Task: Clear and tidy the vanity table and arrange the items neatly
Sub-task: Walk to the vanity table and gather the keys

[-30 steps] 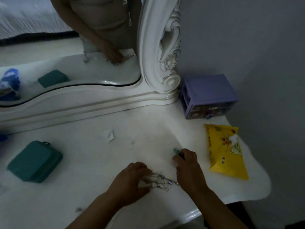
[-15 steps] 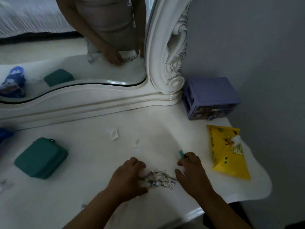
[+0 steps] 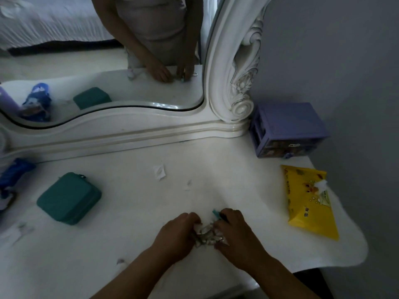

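Small silvery crumpled wrappers being gathered at the front edge of the white vanity table (image 3: 133,223); tidying is judged far from finished.

The silvery crumpled wrappers (image 3: 208,234) are being pinched between the left hand (image 3: 178,235) and right hand (image 3: 234,230), a small teal-tipped object (image 3: 215,211) also being held under the right fingers. A teal zip case (image 3: 69,198), yellow wet-wipe pack (image 3: 308,201), purple drawer box (image 3: 287,129), blue item (image 3: 13,173) and paper scraps (image 3: 159,172) are lying unsorted.

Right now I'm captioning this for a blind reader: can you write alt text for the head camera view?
Two bare hands, left hand and right hand, gather a small silvery crumpled item at the front of a white vanity table. A teal case lies to the left, a yellow wipes pack and purple drawer box to the right, below an ornate mirror.
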